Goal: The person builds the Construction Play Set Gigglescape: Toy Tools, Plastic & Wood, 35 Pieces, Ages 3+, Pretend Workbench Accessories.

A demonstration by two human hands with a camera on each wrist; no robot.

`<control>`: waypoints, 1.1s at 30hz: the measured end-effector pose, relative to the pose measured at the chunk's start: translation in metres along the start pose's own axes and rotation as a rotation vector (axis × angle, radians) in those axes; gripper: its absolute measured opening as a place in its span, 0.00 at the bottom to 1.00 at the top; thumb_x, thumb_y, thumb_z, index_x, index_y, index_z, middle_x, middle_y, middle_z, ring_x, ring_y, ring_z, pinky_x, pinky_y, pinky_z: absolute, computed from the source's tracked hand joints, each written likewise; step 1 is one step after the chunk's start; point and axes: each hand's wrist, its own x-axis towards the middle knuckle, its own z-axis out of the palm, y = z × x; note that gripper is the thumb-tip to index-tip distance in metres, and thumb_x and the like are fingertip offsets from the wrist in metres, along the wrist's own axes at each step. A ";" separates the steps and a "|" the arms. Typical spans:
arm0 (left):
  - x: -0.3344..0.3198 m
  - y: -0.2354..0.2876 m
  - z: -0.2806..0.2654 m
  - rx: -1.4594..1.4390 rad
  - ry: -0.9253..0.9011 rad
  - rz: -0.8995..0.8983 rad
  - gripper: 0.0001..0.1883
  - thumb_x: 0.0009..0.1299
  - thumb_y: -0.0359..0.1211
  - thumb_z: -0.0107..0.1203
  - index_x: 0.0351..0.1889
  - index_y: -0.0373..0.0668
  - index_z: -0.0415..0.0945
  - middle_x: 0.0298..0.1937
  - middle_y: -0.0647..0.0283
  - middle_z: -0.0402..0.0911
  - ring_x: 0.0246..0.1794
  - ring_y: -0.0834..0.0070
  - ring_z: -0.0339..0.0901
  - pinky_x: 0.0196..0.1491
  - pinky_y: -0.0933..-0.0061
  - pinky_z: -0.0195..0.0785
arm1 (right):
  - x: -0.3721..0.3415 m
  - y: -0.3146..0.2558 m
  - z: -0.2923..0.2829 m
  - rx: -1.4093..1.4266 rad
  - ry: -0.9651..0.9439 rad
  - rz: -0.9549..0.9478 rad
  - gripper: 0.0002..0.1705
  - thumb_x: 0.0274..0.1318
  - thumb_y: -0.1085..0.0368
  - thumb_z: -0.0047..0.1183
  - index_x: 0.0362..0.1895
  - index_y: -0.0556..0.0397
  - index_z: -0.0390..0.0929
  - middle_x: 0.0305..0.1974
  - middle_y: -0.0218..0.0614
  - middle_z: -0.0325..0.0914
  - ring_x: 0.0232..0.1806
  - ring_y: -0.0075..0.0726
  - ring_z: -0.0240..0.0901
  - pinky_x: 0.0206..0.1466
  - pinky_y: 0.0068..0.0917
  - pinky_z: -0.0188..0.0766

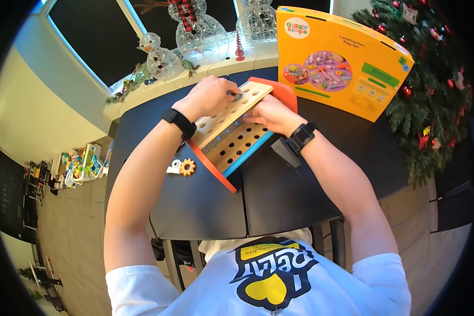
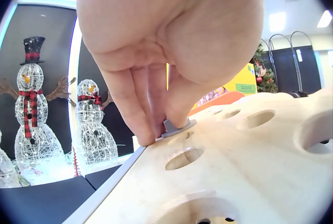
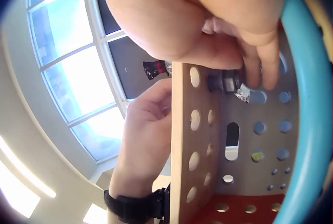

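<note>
A toy workbench with a perforated wooden top board point(image 1: 229, 117) and orange end panels leans tilted on the table. My left hand point(image 1: 211, 96) is at the board's upper edge; in the left wrist view that hand point(image 2: 171, 42) pinches a grey piece point(image 2: 178, 128) lying against the board's face. Beneath the board reaches my right hand point(image 1: 275, 115). Seen from the right wrist, the right hand point(image 3: 208, 21) has its thumb and fingers around a dark grey nut-like piece point(image 3: 229, 82) on the board's underside. Part of its grip is hidden.
An orange gear point(image 1: 187, 167) and a white piece point(image 1: 174, 167) lie on the black table point(image 1: 195, 216), left of the workbench. A yellow box point(image 1: 347, 68) stands behind on the right, beside a decorated tree point(image 1: 432, 105). Wire snowmen point(image 1: 200, 34) stand by the window.
</note>
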 end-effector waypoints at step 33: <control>-0.002 0.007 -0.002 0.001 0.023 -0.002 0.14 0.68 0.31 0.61 0.50 0.46 0.89 0.32 0.48 0.87 0.36 0.52 0.86 0.47 0.55 0.79 | 0.001 0.000 0.004 -0.050 0.053 0.056 0.29 0.62 0.83 0.41 0.66 0.52 0.71 0.56 0.41 0.75 0.45 0.43 0.80 0.49 0.43 0.86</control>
